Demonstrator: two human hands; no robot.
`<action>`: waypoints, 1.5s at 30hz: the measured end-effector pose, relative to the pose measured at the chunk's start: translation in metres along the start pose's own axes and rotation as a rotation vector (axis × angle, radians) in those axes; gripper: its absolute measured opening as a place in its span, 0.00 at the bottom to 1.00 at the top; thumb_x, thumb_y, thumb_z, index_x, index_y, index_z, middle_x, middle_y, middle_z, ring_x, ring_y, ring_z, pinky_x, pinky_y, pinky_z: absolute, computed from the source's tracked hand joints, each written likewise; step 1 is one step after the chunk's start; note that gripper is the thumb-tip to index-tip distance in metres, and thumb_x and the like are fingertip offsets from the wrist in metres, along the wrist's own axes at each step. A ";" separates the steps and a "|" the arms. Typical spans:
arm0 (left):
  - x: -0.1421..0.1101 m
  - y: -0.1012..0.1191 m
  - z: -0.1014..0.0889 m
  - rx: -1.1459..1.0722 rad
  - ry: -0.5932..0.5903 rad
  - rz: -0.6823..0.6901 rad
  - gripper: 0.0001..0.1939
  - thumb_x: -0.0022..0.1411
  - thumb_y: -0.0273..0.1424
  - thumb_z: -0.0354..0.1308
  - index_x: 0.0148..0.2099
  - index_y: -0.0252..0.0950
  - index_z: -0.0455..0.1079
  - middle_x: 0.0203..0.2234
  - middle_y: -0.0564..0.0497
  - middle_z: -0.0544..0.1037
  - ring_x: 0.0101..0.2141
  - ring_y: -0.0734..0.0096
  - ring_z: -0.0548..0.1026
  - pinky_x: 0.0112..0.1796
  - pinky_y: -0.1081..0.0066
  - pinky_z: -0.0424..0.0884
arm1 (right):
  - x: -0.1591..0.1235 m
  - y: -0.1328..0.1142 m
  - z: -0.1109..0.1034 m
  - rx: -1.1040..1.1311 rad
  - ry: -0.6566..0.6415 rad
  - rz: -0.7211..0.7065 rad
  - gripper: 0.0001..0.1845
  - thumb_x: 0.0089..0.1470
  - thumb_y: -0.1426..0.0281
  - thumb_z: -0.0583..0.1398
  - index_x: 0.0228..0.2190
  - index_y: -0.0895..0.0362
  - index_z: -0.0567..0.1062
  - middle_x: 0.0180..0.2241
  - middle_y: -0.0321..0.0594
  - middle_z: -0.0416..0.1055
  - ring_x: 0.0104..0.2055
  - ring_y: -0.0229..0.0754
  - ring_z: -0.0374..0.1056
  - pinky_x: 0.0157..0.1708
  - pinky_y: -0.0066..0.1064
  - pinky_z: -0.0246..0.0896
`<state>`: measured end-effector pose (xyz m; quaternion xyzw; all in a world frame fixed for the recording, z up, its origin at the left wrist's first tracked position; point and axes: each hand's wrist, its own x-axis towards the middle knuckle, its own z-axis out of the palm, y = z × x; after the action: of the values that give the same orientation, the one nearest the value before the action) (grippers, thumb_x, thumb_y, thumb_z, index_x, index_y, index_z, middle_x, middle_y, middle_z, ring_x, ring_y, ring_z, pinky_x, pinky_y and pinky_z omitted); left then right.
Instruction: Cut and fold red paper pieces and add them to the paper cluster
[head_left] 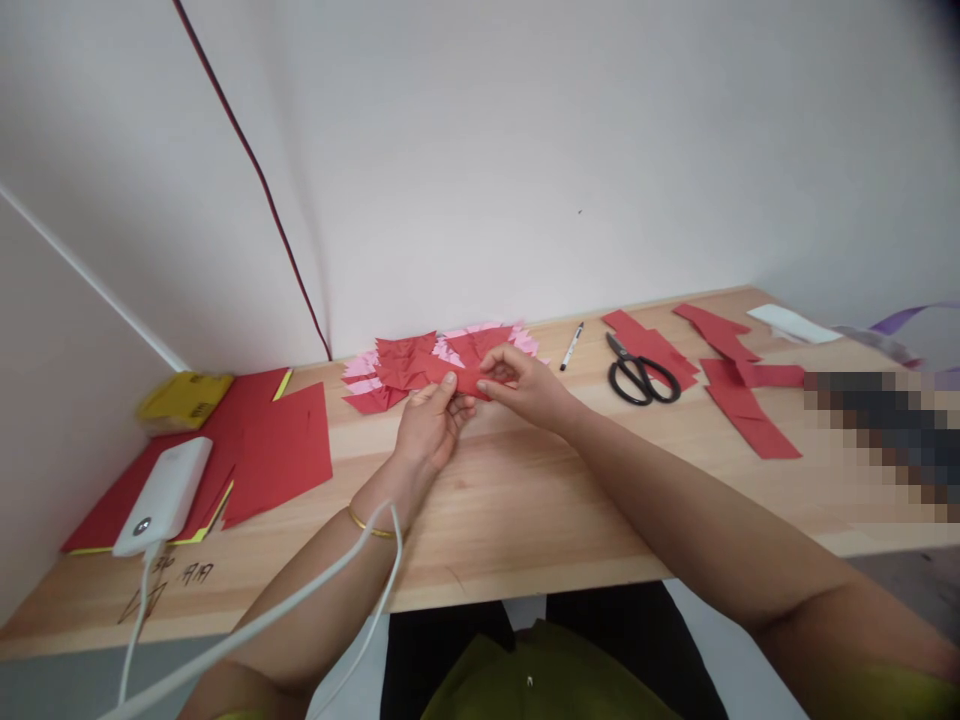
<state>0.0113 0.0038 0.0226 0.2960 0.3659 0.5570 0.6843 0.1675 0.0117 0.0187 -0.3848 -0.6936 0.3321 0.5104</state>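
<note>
A small piece of red paper (466, 381) is held between both hands above the wooden table. My left hand (435, 420) is closed on its left end, the thumb on top. At its right end, the fingers and thumb of my right hand (525, 385) pinch the paper. Just behind lie red and pink paper cut-outs with jagged edges (405, 360), partly hidden by my hands. Black-handled scissors (643, 378) rest to the right on a red paper strip, beside a pen (572, 346).
Red paper sheets (289, 450), a white power bank (166, 495) with a cable and a yellow packet (187, 400) are at the left. More red strips (750, 410) and a white strip (795, 323) lie right. The cable crosses my left forearm. Another person's blurred-out part shows far right.
</note>
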 end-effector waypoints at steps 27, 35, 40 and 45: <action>0.000 -0.006 -0.001 0.175 -0.077 0.115 0.13 0.37 0.28 0.71 0.28 0.31 0.74 0.22 0.51 0.77 0.25 0.75 0.74 0.32 0.71 0.72 | -0.001 -0.001 0.002 -0.380 0.047 -0.265 0.03 0.50 0.74 0.59 0.26 0.55 0.70 0.28 0.38 0.69 0.33 0.40 0.64 0.35 0.32 0.57; 0.001 -0.008 -0.003 0.199 -0.064 0.113 0.14 0.37 0.29 0.71 0.29 0.31 0.74 0.24 0.50 0.78 0.25 0.74 0.75 0.33 0.70 0.73 | -0.001 0.000 0.002 -0.387 0.058 -0.253 0.03 0.50 0.74 0.59 0.26 0.55 0.70 0.28 0.38 0.69 0.33 0.41 0.64 0.34 0.32 0.57; 0.002 -0.009 -0.003 0.226 -0.056 0.120 0.14 0.37 0.29 0.71 0.30 0.30 0.75 0.24 0.49 0.78 0.25 0.74 0.75 0.34 0.70 0.73 | -0.001 -0.001 0.003 -0.338 0.056 -0.202 0.03 0.48 0.74 0.60 0.25 0.55 0.70 0.27 0.37 0.68 0.31 0.39 0.63 0.31 0.30 0.56; 0.003 -0.011 -0.005 0.182 -0.052 0.116 0.14 0.37 0.29 0.70 0.30 0.31 0.74 0.25 0.49 0.79 0.26 0.73 0.75 0.33 0.70 0.73 | -0.001 -0.001 0.004 -0.416 0.033 -0.274 0.05 0.50 0.75 0.59 0.24 0.56 0.71 0.27 0.38 0.69 0.32 0.40 0.64 0.34 0.32 0.54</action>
<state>0.0136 0.0045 0.0111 0.3919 0.3794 0.5523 0.6304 0.1639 0.0099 0.0180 -0.3895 -0.7843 0.1036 0.4717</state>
